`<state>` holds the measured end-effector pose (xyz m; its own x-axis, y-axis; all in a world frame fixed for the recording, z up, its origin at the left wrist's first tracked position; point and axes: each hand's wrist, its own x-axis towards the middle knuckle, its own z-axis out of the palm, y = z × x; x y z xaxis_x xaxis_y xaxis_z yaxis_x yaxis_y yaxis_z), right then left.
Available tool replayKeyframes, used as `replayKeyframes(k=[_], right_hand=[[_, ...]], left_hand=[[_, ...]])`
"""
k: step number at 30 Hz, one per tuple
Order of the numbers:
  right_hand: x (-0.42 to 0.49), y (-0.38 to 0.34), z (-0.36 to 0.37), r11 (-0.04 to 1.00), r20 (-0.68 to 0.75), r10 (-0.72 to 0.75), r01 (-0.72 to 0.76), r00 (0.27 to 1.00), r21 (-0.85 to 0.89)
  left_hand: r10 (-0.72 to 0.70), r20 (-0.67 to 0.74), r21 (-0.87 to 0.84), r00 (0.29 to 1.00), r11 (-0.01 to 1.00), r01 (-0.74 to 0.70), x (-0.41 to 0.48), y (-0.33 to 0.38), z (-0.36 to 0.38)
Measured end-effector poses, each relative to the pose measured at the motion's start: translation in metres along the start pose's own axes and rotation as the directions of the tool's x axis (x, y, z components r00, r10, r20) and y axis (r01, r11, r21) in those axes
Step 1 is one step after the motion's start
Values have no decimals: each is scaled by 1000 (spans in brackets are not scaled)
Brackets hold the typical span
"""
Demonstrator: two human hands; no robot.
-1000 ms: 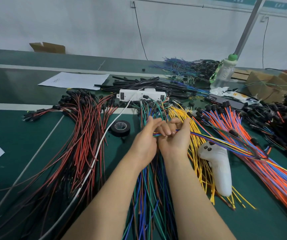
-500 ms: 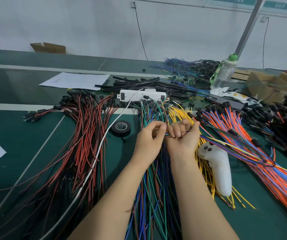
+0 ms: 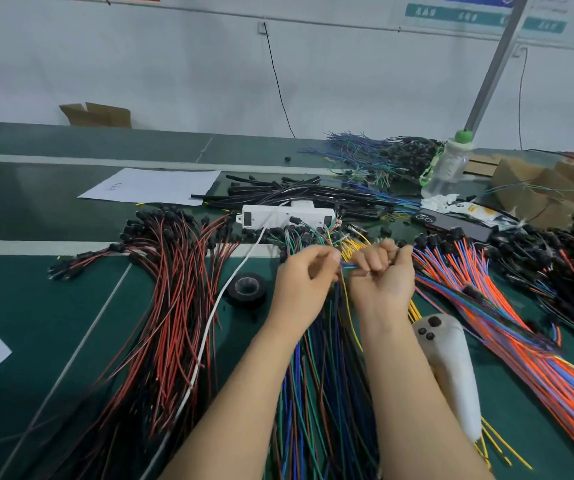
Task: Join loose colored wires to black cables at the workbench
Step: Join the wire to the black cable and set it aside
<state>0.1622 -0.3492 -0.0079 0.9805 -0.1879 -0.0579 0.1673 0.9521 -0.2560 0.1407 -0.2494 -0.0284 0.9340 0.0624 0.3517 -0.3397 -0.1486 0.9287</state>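
Note:
My left hand (image 3: 304, 280) and my right hand (image 3: 382, 275) meet over the middle of the green workbench. Between them runs a short stretch of blue and green wire (image 3: 348, 265). My left fingertips pinch its end; my right fingers are curled round it. Under my forearms lies a pile of blue, green and dark wires (image 3: 316, 393). A fan of red and black wires with black plugs (image 3: 174, 299) spreads at the left. Orange, blue and yellow wires (image 3: 507, 317) stream off to the right. Black cables (image 3: 299, 195) lie behind the white power strip (image 3: 287, 216).
A roll of black tape (image 3: 248, 288) sits left of my left hand. A white handheld controller (image 3: 452, 368) lies by my right forearm. At the back stand a plastic bottle (image 3: 450, 164), cardboard boxes (image 3: 538, 188) and a paper sheet (image 3: 161, 185). More black-plug wires (image 3: 555, 254) crowd the right edge.
The long blue-yellow wire strand that trailed from my right hand to the right is gone from my grip; my hands stay together, holding a short blue-green stretch. The camera has tilted up.

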Motion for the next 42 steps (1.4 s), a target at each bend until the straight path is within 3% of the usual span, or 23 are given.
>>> replayKeyframes(k=[4, 6, 13, 15, 19, 21, 25, 29, 34, 38, 42], right_hand=[[37, 6, 28, 999, 32, -36, 36, 999, 0], [62, 11, 36, 996, 1, -76, 76, 997, -37], [155, 28, 42, 959, -214, -267, 236, 940, -160], [178, 31, 44, 947, -245, -304, 262, 921, -187], [216, 34, 45, 934, -272, -343, 296, 899, -200], [230, 35, 44, 928, -262, -357, 309, 897, -208], [245, 38, 41, 920, -247, -368, 312, 896, -239], [246, 41, 34, 915, -255, -376, 313, 891, -257], [239, 44, 27, 920, -276, -355, 280, 893, -275], [232, 32, 29, 917, -278, -364, 290, 889, -273], [216, 19, 37, 918, -277, -368, 301, 888, -257]], left_hand=[[-66, -195, 192, 979, 976, 104, 61, -4, -9], [-123, -217, 361, 968, 911, 197, 97, -15, -10], [-208, -178, 760, 962, 591, 269, 223, -52, -8], [-302, -147, 826, 942, 487, 285, 256, -62, -9], [-587, -19, 963, 809, 206, 172, 306, -87, -19], [-644, 29, 986, 764, 146, 86, 325, -99, -26], [-688, 145, 988, 711, 135, -71, 346, -120, -30], [-686, 179, 977, 705, 206, -48, 348, -127, -37], [-551, 170, 939, 817, 342, 35, 333, -125, -35], [-307, 82, 969, 948, 246, -4, 330, -93, -38], [-91, 115, 972, 989, 215, -93, 332, -43, -37]])
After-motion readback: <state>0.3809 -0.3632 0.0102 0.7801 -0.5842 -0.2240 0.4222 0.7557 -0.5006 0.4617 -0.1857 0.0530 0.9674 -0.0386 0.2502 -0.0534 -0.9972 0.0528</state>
